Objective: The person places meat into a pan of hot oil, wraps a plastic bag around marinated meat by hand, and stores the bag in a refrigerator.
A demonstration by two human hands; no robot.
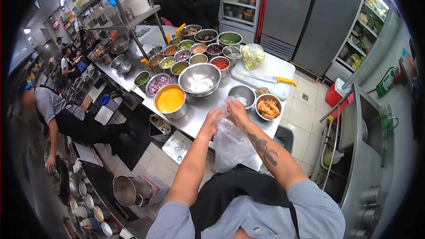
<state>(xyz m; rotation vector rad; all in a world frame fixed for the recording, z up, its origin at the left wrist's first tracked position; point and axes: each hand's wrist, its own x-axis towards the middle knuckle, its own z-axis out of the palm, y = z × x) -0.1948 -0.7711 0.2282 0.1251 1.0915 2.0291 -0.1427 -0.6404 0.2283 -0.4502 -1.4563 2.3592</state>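
Observation:
A clear plastic bag [232, 144] hangs between my hands at the table's front edge. My left hand [211, 124] is closed on its upper left side, and my right hand [237, 111] pinches the top beside it. Just beyond my hands stand a small metal bowl [242, 94] and a bowl of orange-brown pieces [268, 107]. An empty-looking large metal bowl [199, 79] and a pot of yellow liquid [170, 100] are to the left. A yellow-handled knife [265, 78] lies on the white cutting board [283, 71], near a bag of chopped pale green pieces [253, 56].
Several metal bowls of chopped ingredients [199, 49] cover the back of the table. A metal shelf [133, 20] rises at the left. One co-worker [66, 110] bends at the far left; others stand behind the table. A sink [376, 119] is at the right.

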